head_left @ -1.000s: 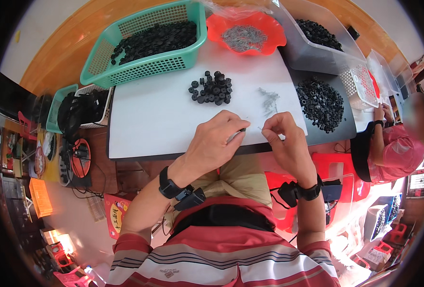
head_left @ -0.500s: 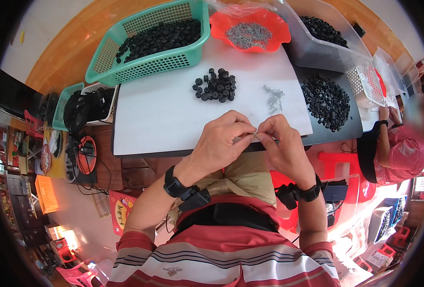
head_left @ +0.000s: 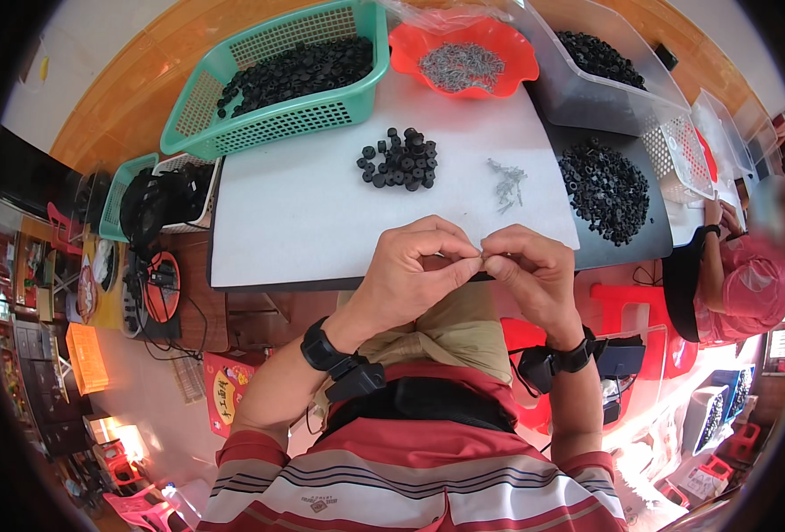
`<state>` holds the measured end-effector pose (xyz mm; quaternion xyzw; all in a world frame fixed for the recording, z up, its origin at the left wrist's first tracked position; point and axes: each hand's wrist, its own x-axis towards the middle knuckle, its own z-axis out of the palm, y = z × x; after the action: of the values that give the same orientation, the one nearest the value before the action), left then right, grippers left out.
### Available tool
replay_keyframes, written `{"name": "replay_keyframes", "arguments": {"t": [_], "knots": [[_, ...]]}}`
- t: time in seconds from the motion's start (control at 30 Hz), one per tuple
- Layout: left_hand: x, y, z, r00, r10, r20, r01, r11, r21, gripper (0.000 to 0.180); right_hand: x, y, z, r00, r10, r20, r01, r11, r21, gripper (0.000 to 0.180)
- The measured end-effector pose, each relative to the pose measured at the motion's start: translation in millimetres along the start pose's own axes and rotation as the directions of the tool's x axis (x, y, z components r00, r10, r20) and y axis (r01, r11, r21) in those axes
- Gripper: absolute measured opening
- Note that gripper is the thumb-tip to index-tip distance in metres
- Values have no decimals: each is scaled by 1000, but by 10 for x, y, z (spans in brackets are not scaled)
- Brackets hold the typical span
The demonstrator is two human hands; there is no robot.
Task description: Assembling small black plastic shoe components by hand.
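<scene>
Over the table's front edge, my left hand and my right hand meet fingertip to fingertip. Both are closed in a pinch; whatever lies between the fingers is too small and covered to make out. Beyond them on the white table top sits a small heap of black round knob-like pieces. To its right lies a little pile of thin silvery metal pins or screws.
A green basket of black parts stands at the back left, beside a red scalloped bowl of metal pieces. At right are a clear bin and a spread of small black parts. A co-worker sits far right.
Both hands have come slightly nearer to me and to the right, and the right hand's fingers have curled in more. The piles on the table look the same.
</scene>
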<state>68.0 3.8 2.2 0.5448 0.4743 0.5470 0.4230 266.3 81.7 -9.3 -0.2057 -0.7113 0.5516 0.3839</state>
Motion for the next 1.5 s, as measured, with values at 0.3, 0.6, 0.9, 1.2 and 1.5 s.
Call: {"name": "replay_keyframes", "arguments": {"t": [0.3, 0.6, 0.9, 1.2, 1.5], "knots": [[-32, -4, 13, 995, -86, 47, 95, 963, -254, 11, -4, -100, 112, 998, -5, -70, 7, 1000, 30, 7], [-58, 49, 113, 999, -25, -37, 27, 999, 44, 28, 11, -147, 53, 998, -50, -41, 37, 961, -275, 10], [-80, 36, 123, 993, 110, -48, -93, 958, 271, 33, -14, -228, 8, 999, -39, 26, 47, 909, -414, 8], [-121, 31, 146, 965, 254, 69, -251, 809, 531, 34, -32, -292, 28, 993, -65, 97, 105, 855, -507, 11], [-134, 29, 138, 973, 225, 56, -223, 841, 493, 32, -28, -269, 77, 995, 87, 45, -59, 899, -433, 11]]}}
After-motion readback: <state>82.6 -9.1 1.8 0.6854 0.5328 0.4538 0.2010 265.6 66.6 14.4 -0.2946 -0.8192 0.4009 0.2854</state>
